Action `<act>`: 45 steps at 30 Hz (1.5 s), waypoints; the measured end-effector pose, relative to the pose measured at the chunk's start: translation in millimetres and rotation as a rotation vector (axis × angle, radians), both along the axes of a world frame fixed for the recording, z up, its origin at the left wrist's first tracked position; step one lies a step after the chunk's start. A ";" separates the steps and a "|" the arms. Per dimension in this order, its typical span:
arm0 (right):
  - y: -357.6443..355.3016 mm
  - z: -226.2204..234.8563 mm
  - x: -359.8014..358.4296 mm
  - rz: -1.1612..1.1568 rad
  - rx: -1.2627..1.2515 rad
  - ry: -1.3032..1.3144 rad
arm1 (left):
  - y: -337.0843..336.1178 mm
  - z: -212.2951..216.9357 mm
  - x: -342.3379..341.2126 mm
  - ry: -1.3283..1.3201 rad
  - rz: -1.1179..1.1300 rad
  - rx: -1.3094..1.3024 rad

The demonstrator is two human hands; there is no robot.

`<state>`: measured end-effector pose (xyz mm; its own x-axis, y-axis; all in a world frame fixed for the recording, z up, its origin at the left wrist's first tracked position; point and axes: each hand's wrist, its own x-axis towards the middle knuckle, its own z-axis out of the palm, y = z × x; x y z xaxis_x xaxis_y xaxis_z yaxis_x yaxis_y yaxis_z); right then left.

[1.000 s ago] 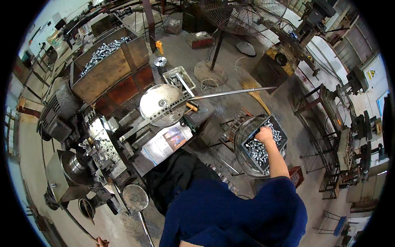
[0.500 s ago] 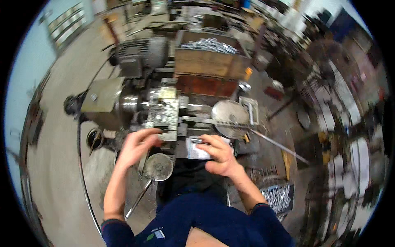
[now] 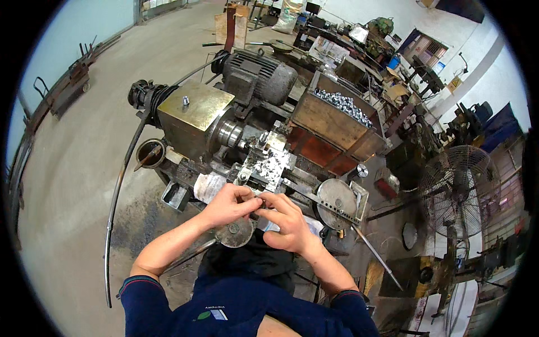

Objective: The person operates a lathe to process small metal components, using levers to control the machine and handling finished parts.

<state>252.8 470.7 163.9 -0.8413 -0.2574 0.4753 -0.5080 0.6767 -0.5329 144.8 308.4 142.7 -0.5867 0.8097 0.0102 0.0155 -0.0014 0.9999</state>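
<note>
So your left hand (image 3: 229, 205) and right hand (image 3: 287, 223) were up close together over your lap, fingertips meeting in the middle. Left thumb and fingers were bent in toward the right ones; your right fingers were curled over with the thumb lower and apart from them. The tips overlapped too much for me to see between them, so I honestly couldn't tell if you were pinching anything.

The machine (image 3: 193, 121) was right in front of you, stretching off to your left, and its metal block (image 3: 268, 167), all covered in shavings, was just past your fingertips. You had a round plate (image 3: 236, 233) on a rod below your hands, some white paper (image 3: 315, 226) partly hidden behind your right hand, and a crumpled pale sheet (image 3: 209, 186) just beyond your left. Further back there was a big bin (image 3: 323, 119) full of shiny metal parts (image 3: 343, 105), with the motor (image 3: 259, 78) beside it.
</note>
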 end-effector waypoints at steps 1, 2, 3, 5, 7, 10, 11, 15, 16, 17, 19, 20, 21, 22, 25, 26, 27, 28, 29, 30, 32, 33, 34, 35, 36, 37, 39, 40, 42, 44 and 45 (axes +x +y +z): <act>-0.2 1.1 -4.8 0.028 0.010 -0.021 | -2.5 -1.6 -3.2 0.014 0.013 -0.012; -1.5 4.2 -10.2 0.042 0.012 -0.050 | -5.3 -2.8 -6.1 0.028 0.027 -0.023; -3.3 8.5 -16.6 0.058 0.015 -0.081 | -7.9 -3.1 -8.5 0.039 0.057 -0.020; -5.3 12.7 -28.2 0.065 0.001 -0.134 | -11.6 -2.2 -14.4 0.061 0.108 -0.012; -6.6 13.7 -43.9 0.097 0.095 -0.110 | -20.2 6.1 -21.8 0.095 0.096 -0.073; -8.6 11.9 -74.2 0.118 0.135 -0.113 | -40.1 4.4 -45.7 0.428 0.028 -0.244; -2.4 8.9 -87.4 0.081 0.185 -0.066 | -50.4 13.0 -50.6 0.537 0.039 -0.278; 9.4 5.2 -152.9 -0.159 0.568 -0.132 | -114.4 9.3 -80.4 0.768 0.287 -0.440; 12.8 -1.0 -167.8 -0.215 0.618 -0.178 | -133.0 8.9 -87.9 0.833 0.358 -0.516; 10.7 -8.3 -179.8 -0.256 0.662 -0.220 | -156.3 10.7 -91.0 0.913 0.440 -0.618; 7.2 -21.1 -193.4 -0.307 0.685 -0.291 | -201.5 6.0 -97.1 0.998 0.575 -0.862; 4.1 -23.8 -198.7 -0.331 0.697 -0.328 | -225.3 -0.7 -97.4 0.996 0.630 -1.011; 0.8 -19.8 -199.9 -0.300 0.707 -0.403 | -250.5 -10.5 -95.5 0.977 0.661 -1.043; 0.7 -23.3 -202.5 -0.290 0.698 -0.378 | -269.8 -18.6 -89.9 0.958 0.688 -1.074; 6.4 -31.3 -202.8 -0.335 0.647 -0.427 | -290.0 -27.5 -67.9 0.550 0.665 -1.061; 6.9 -33.5 -204.1 -0.330 0.646 -0.403 | -296.9 -43.9 -62.4 0.604 0.709 -1.023; 7.8 -36.4 -205.3 -0.325 0.645 -0.379 | -302.0 -67.1 -59.7 0.658 0.753 -0.983; 9.0 -39.5 -207.4 -0.320 0.649 -0.353 | -298.7 -73.3 -56.6 0.708 0.798 -0.938; 9.5 -42.8 -209.5 -0.314 0.708 -0.341 | -292.7 -76.6 -57.5 0.565 0.832 -0.962; 11.3 -45.5 -210.5 -0.315 0.685 -0.352 | -292.4 -79.4 -60.9 0.561 0.836 -0.959; 9.1 -40.6 -212.1 -0.309 0.645 -0.368 | -293.0 -87.0 -65.4 0.548 0.854 -0.952; 9.1 -37.4 -212.5 -0.294 0.605 -0.402 | -294.0 -88.7 -66.4 0.541 0.859 -0.955; 6.7 -29.8 -210.4 -0.281 0.563 -0.437 | -294.4 -88.8 -67.3 0.534 0.861 -0.959; 5.6 -25.9 -210.1 -0.268 0.521 -0.472 | -294.7 -89.3 -68.3 0.528 0.863 -0.964; 5.7 -26.3 -212.4 -0.280 0.461 -0.496 | -294.9 -90.5 -69.4 0.539 0.863 -0.963; 3.0 -26.1 -214.5 -0.290 0.397 -0.521 | -296.4 -91.4 -69.4 0.550 0.864 -0.966; -1.1 -23.8 -217.2 -0.362 0.302 -0.541 | -296.3 -93.3 -71.2 0.576 0.853 -1.030; -5.6 -18.9 -217.3 -0.403 0.273 -0.503 | -294.8 -94.5 -73.1 0.588 0.844 -1.092; -5.8 -20.5 -222.2 -0.478 0.221 -0.426 | -300.7 -95.2 -74.9 0.633 0.840 -1.190; -3.9 -14.2 -222.3 -0.455 0.171 -0.479 | -307.3 -93.7 -81.5 0.708 0.842 -1.246; -4.4 -11.8 -221.3 -0.463 0.171 -0.504 | -323.3 -97.0 -94.6 0.701 0.803 -1.373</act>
